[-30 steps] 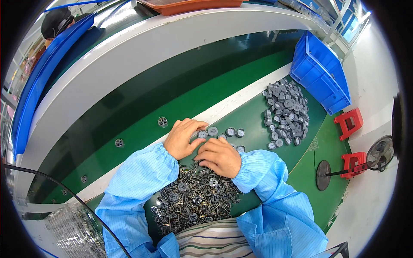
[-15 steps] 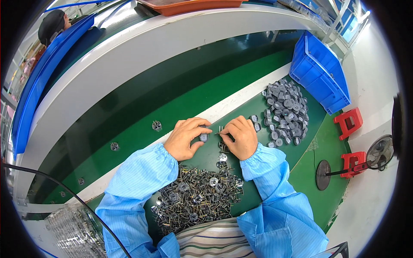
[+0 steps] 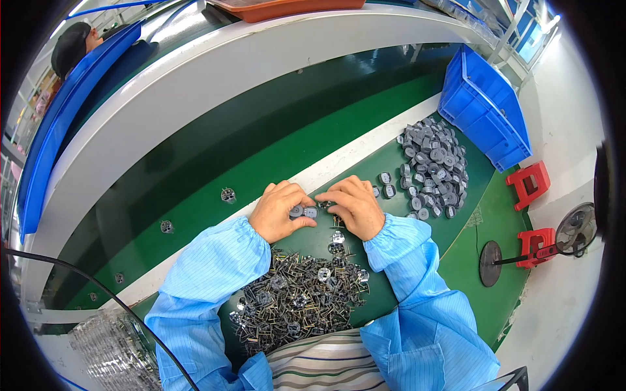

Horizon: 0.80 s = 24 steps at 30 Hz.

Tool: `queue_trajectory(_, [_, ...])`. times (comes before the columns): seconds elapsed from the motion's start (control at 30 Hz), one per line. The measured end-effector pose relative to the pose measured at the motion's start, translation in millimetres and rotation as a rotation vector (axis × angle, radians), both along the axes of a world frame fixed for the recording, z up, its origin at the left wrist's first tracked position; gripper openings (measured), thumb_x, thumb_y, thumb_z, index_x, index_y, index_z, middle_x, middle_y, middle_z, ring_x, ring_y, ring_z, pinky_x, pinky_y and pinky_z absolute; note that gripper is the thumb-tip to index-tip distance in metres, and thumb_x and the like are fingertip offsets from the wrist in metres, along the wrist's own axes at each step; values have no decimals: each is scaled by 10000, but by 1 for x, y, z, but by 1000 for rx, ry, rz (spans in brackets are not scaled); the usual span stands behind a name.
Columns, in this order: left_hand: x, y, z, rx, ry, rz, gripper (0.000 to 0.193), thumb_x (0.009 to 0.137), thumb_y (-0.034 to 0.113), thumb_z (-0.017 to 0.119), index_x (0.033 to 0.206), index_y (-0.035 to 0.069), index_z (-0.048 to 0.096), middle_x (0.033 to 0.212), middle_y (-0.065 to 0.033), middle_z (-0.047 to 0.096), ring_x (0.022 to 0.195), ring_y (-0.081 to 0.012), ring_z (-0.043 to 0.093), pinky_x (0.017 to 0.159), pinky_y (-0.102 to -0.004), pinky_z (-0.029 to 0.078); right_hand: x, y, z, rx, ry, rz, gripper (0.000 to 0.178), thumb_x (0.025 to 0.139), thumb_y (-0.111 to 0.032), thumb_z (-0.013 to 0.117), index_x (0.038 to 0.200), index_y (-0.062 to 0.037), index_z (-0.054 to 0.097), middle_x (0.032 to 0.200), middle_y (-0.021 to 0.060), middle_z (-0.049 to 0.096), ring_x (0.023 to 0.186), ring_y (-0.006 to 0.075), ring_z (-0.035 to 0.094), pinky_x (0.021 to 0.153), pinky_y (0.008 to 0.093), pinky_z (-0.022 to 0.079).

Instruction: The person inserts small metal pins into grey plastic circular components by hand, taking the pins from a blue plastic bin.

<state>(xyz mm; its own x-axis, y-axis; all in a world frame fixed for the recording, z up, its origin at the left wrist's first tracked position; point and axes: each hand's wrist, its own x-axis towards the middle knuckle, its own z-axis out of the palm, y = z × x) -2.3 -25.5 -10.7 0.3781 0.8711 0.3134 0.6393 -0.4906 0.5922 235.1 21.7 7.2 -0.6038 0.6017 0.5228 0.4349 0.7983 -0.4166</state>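
My left hand (image 3: 277, 214) is closed on a grey plastic housing (image 3: 306, 212) with a rounded shape, held between thumb and fingers. Facing it closely, my right hand (image 3: 358, 207) pinches a small part with metal pins (image 3: 324, 204) at its fingertips. Below both hands lies a big heap of dark pin parts (image 3: 297, 303) with metal prongs. A few more, among them a shiny round one (image 3: 336, 242), lie between that heap and my right hand. Two or so loose grey housings (image 3: 387, 185) rest beside my right hand, near a pile of similar housings (image 3: 435, 166).
A blue bin (image 3: 486, 107) stands tilted at the far right. Beyond a white strip, a green conveyor belt (image 3: 215, 163) carries scattered pin parts (image 3: 228, 195). Red stools (image 3: 529, 187) and a fan (image 3: 575, 229) are at right; clear trays (image 3: 107, 348) are stacked lower left.
My right hand has moved left with the pin part, nearer my left hand. The grey housing in my left hand shows more now. Parts on the belt have shifted slightly left.
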Motion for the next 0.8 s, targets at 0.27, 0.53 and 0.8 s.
queue_trajectory(0.27, [10, -5, 10, 38, -23, -7, 435, 727, 383, 899, 1017, 125, 704, 996, -17, 603, 1025, -242, 560, 886, -403, 387, 10, 13, -9, -43, 59, 105, 141, 778, -26, 766, 891, -101, 726, 904, 5, 668, 895, 225, 611, 848, 379, 414])
queue_trajectory(0.53, [8, -6, 10, 39, 64, -23, 384, 754, 344, 883, 997, 123, 683, 974, -26, 586, 998, -250, 543, 864, -402, 370, 4, 2, 8, 78, 110, -147, 152, 778, -84, 801, 903, -98, 715, 871, 16, 662, 892, 253, 610, 853, 394, 414])
queue_trajectory(0.8, [9, -5, 7, 64, 15, -41, 377, 745, 356, 892, 973, 132, 692, 943, -17, 590, 978, -238, 548, 850, -396, 360, 4, 2, -10, -76, 40, -123, 110, 779, -114, 833, 841, -115, 742, 838, -8, 675, 882, 213, 601, 824, 391, 404])
